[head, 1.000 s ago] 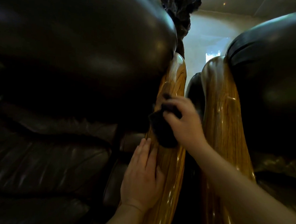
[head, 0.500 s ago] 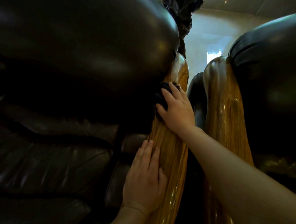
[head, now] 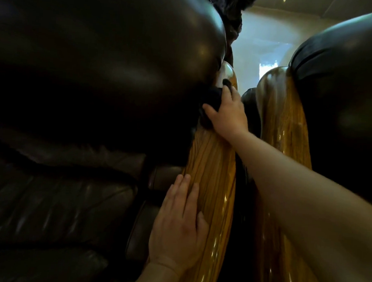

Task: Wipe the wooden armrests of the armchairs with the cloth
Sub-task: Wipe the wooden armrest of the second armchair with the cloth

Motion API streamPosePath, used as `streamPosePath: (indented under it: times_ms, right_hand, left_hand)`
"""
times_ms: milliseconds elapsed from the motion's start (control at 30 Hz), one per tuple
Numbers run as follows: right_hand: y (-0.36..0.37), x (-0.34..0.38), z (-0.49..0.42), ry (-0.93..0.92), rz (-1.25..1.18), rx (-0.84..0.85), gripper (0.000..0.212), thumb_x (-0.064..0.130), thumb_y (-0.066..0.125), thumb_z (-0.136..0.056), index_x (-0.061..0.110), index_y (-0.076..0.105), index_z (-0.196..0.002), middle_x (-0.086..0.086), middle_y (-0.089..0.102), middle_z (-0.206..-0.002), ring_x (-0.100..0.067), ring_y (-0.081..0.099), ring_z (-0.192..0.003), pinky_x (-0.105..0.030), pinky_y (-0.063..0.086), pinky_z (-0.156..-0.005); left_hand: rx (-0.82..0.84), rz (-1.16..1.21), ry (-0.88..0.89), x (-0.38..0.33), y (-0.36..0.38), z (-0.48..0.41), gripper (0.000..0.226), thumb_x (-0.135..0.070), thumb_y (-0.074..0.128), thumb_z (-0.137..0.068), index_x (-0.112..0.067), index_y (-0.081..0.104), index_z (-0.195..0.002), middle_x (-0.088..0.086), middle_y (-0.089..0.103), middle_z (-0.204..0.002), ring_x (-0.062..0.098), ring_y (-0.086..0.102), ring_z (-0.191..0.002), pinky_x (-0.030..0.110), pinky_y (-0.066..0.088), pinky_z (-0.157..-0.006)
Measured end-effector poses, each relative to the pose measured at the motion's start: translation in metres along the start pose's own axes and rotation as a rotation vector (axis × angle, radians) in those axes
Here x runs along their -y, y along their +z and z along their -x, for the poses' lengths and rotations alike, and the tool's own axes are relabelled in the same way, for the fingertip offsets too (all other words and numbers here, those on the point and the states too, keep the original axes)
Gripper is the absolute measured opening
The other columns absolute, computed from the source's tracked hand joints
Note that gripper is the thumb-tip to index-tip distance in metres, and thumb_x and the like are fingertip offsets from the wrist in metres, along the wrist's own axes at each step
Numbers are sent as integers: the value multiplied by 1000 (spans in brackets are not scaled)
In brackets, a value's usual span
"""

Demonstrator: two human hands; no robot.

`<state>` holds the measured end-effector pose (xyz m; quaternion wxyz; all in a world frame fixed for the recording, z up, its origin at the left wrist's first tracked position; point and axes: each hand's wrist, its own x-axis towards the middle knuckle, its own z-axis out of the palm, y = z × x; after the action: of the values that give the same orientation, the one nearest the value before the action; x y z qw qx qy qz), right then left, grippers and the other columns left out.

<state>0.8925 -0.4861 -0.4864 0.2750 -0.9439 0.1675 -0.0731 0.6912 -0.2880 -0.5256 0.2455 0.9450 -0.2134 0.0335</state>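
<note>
A glossy wooden armrest (head: 213,173) of the left dark leather armchair (head: 86,80) runs up the middle of the view. My right hand (head: 228,115) presses a dark cloth (head: 211,101) onto the armrest's far upper part, close to the chair's back cushion. My left hand (head: 180,225) lies flat on the near part of the same armrest, fingers apart, holding nothing. A second wooden armrest (head: 283,133) belongs to the armchair on the right (head: 345,89); my right forearm crosses in front of it.
A narrow dark gap (head: 247,114) separates the two armrests. The left chair's seat cushion (head: 46,208) fills the lower left. A dark carved object (head: 230,10) stands behind the chairs, and a pale wall (head: 267,45) is beyond.
My right hand has slid the cloth up the armrest, away from me, toward the backrest. My left hand has stayed in place on the near part.
</note>
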Motion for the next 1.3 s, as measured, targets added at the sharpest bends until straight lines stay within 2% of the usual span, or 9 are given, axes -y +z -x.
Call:
streamPosePath:
  times_ms: [100, 167, 333, 567, 867, 933, 1067, 1200, 1300]
  right_hand:
    - [-9, -4, 35, 140, -204, -45, 65, 42, 60, -93, 15, 35, -147, -9, 44, -144, -28, 50, -126, -41, 48, -97]
    - [-10, -7, 89, 208, -294, -72, 63, 43, 60, -92, 19, 36, -146, -4, 47, -138, -21, 53, -120, -32, 48, -88]
    - [-3, -11, 179, -69, -143, -67, 80, 48, 55, -89, 21, 18, -154, -1, 14, -163, -14, 14, -148, -28, 17, -113]
    - [-3, 4, 38, 40, -120, -31, 73, 40, 61, -93, 19, 28, -154, -5, 17, -164, -31, 18, -148, -47, 25, -119]
    - [-9, -26, 167, -644, 194, 140, 57, 52, 46, -94, 30, 41, -146, 3, 31, -160, -23, 15, -151, -48, 7, -123]
    - [-16, -29, 156, -605, 236, 143, 60, 52, 48, -94, 29, 39, -148, 2, 27, -162, -24, 15, -151, -47, 8, -123]
    - [-13, -9, 138, -269, 208, 77, 65, 48, 52, -94, 23, 35, -151, -4, 19, -165, -32, 14, -150, -48, 13, -122]
    - [-1, -14, 211, -350, 224, 9, 60, 48, 47, -95, 23, 37, -149, -3, 22, -164, -32, 14, -151, -48, 16, -122]
    - [11, -24, 296, -499, 265, 55, 58, 50, 43, -96, 26, 36, -149, 2, 18, -165, -25, 5, -153, -48, 14, -122]
  left_hand:
    - [-4, -8, 0, -1, -2, 1, 54, -32, 41, -93, -13, 43, -143, 8, 36, -156, 20, 25, -148, 45, 39, -112]
    - [-5, -15, 3, -2, -4, 1, 54, -31, 41, -92, -12, 42, -143, 9, 37, -156, 21, 26, -148, 45, 39, -111]
    - [-7, -34, 17, -2, -4, 0, 53, -29, 41, -91, -11, 43, -141, 10, 38, -155, 21, 25, -148, 44, 37, -111]
    - [-23, -20, -8, -3, -3, 0, 53, -30, 41, -92, -12, 45, -142, 8, 38, -155, 18, 25, -147, 44, 35, -112]
    - [-109, 129, -15, -4, -8, 3, 43, -30, 45, -90, -11, 43, -128, 12, 32, -150, 28, 33, -142, 37, 42, -104]
    - [-122, 145, 14, -3, -7, 5, 43, -29, 46, -89, -9, 45, -128, 14, 35, -148, 30, 35, -141, 40, 43, -104]
    - [-55, 139, 6, -6, -14, 8, 46, -30, 46, -92, -11, 45, -135, 11, 33, -152, 25, 32, -144, 45, 48, -104]
    - [67, 5, 63, 10, -17, 51, 61, -40, 41, -94, -18, 27, -149, 5, 15, -162, 19, 12, -151, 40, 30, -117]
    - [114, -67, 114, 28, -19, 127, 70, -43, 44, -89, -12, 30, -151, 9, 17, -163, 23, 13, -151, 42, 28, -117]
